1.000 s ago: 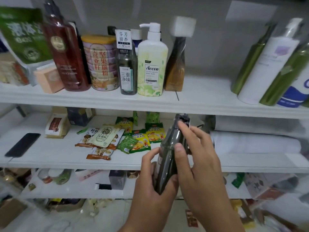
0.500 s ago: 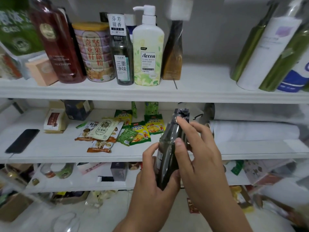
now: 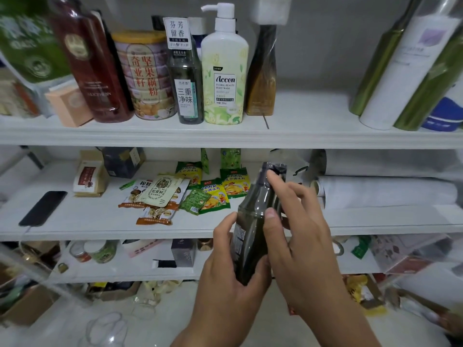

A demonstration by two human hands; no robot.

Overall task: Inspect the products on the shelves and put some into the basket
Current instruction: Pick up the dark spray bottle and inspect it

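two hands on one dark bottle, shelves behind

the left hand point(image 3: 226, 279) is curled round the lower body of a dark green bottle point(image 3: 253, 229), thumb on the near face, fingers wrapped behind and hidden. the right hand point(image 3: 298, 249) pinches the same bottle higher up: thumb pressed on its shoulder, index fingertip touching the black cap, the other fingers spread loosely behind it. the bottle sits tilted in the lower centre of the frame, in front of the middle shelf point(image 3: 100, 226), touching no shelf.

on the top shelf point(image 3: 300, 136), centre, five upright containers stand in a row: a red-brown bottle point(image 3: 92, 71), a round tin point(image 3: 147, 76), a dark tagged bottle point(image 3: 186, 81), a white pump bottle point(image 3: 224, 71), an amber bottle point(image 3: 261, 78). at upper right, several leaning bottles are cut off by the frame edge; their count is unclear.

on the middle shelf lie a scatter of sachets point(image 3: 185, 191), overlapping so an exact count is not possible, one black phone point(image 3: 42, 209) at left, and one white roll point(image 3: 385, 194) at right.

the bottom shelf and floor are blurred clutter, and no basket can be made out.
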